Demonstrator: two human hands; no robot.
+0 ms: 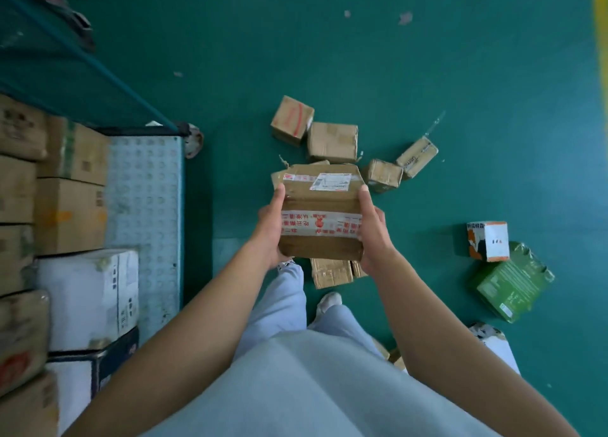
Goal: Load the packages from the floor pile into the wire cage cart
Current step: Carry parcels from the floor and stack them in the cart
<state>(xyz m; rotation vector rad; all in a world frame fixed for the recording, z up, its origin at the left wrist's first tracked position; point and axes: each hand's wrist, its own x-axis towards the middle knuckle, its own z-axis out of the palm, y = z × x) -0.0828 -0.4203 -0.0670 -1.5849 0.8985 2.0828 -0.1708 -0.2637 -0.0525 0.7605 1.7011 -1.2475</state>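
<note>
I hold a brown cardboard box (320,203) with red-printed white tape and a white shipping label in front of me, above the floor. My left hand (268,226) grips its left side and my right hand (373,229) grips its right side, thumbs on top. The wire cage cart (144,186) stands at the left, its pale blue perforated floor partly bare, with several boxes stacked inside along the left. More cardboard packages (332,142) lie on the green floor beyond and under the held box.
A white-and-orange box (488,241) and a green package (511,283) lie on the floor at the right. Another white package (493,341) sits near my right elbow. A cart caster (194,140) pokes out at the cart's corner. My legs and shoes are below the box.
</note>
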